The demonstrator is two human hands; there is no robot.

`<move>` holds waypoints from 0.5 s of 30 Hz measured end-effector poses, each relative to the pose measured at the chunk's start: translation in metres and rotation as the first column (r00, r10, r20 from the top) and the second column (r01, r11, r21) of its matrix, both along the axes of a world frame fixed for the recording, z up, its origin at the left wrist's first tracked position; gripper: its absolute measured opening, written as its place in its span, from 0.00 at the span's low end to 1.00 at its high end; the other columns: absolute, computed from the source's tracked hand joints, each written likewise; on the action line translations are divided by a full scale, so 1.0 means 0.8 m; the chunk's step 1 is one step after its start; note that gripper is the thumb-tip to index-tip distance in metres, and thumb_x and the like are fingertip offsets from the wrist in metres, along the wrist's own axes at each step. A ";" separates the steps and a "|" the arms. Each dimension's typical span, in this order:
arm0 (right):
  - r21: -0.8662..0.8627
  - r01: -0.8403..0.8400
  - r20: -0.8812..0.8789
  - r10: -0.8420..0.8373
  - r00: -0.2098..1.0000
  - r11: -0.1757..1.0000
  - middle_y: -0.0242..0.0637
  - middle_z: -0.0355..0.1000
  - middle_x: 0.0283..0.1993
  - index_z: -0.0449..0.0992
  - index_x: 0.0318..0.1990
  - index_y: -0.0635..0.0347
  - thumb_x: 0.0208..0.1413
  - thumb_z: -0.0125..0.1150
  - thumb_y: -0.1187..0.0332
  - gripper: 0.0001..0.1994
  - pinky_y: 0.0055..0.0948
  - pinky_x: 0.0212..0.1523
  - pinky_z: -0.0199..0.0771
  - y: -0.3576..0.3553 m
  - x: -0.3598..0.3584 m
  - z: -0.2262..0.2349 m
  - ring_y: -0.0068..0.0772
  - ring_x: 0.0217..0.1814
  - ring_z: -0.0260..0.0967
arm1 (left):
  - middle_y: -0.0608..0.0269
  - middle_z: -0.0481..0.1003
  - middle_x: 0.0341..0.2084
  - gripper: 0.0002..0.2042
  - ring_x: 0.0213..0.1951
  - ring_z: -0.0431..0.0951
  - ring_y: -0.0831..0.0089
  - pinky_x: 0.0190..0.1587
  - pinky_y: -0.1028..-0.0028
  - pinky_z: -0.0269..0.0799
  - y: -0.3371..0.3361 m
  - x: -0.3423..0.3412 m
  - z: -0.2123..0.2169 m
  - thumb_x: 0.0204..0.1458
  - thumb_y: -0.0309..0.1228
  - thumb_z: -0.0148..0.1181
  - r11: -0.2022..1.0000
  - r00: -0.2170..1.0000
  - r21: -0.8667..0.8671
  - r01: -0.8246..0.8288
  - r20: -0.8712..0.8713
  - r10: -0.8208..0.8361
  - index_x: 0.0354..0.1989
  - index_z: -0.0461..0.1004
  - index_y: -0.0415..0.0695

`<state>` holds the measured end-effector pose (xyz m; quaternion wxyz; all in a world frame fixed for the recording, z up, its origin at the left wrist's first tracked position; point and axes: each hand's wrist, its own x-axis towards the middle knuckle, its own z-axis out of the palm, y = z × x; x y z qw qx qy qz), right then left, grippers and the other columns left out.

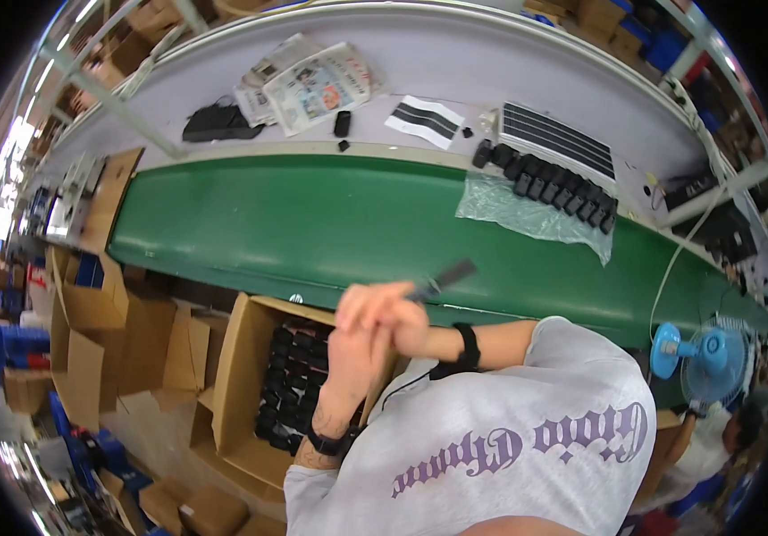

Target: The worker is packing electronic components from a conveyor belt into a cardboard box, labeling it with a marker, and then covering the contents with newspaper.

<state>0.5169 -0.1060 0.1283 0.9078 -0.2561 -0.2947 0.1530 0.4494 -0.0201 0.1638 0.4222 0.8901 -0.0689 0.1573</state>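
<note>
My left hand (354, 362) and my right hand (409, 327) are pressed together over the edge of an open carton, fingers curled and overlapping, slightly blurred by motion. A dark flat strip (448, 276) sticks out past my right hand toward the upper right, over the green conveyor belt (312, 210). Its near end disappears among the fingers; it seems to be in my right hand. What my left fingers close on is hidden. Below the hands, the cardboard carton (231, 393) contains rows of small black items (287, 384), partly covered by my left arm.
Several black devices (571, 192) stand in a row by a clear plastic bag (500, 204) on the belt's right. Newspapers (319, 87), a sheet with black strips (425, 121) and a striped panel (555, 141) lie behind. A blue fan (711, 350) and another person (696, 451) are at right.
</note>
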 end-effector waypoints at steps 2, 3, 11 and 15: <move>-0.241 -0.196 -0.304 0.117 0.945 0.951 0.49 0.74 0.37 0.74 0.26 0.66 0.48 0.46 0.68 0.11 0.42 0.50 0.66 0.010 0.044 -0.067 0.44 0.43 0.68 | 0.41 0.70 0.42 0.17 0.37 0.72 0.42 0.41 0.62 0.70 0.013 0.034 -0.046 0.59 0.34 0.49 0.972 0.893 0.224 -0.072 -0.420 0.163 0.50 0.65 0.35; -0.528 -0.170 -0.274 0.023 0.961 0.832 0.42 0.75 0.39 0.75 0.28 0.63 0.53 0.47 0.63 0.14 0.38 0.52 0.65 0.013 0.060 -0.097 0.34 0.43 0.69 | 0.40 0.67 0.45 0.20 0.38 0.73 0.44 0.41 0.61 0.70 0.012 0.036 -0.075 0.59 0.37 0.49 0.958 0.927 0.254 -0.137 -0.308 0.214 0.53 0.62 0.33; -0.210 -0.526 -0.850 0.112 0.515 0.824 0.33 0.67 0.19 0.70 0.25 0.55 0.53 0.55 0.58 0.12 0.33 0.27 0.71 -0.035 0.327 -0.340 0.30 0.22 0.68 | 0.49 0.64 0.52 0.23 0.38 0.75 0.67 0.41 0.71 0.70 0.063 -0.025 -0.197 0.58 0.30 0.50 0.851 0.760 -0.250 -0.461 -0.606 0.235 0.62 0.56 0.38; -0.531 -0.097 -0.632 -0.318 0.707 0.842 0.42 0.60 0.60 0.56 0.60 0.55 0.56 0.52 0.47 0.30 0.44 0.61 0.57 -0.021 0.406 -0.263 0.39 0.62 0.57 | 0.53 0.69 0.47 0.20 0.35 0.75 0.69 0.38 0.73 0.70 0.068 -0.039 -0.189 0.58 0.28 0.49 0.816 0.729 -0.164 -0.554 -0.569 0.380 0.59 0.61 0.39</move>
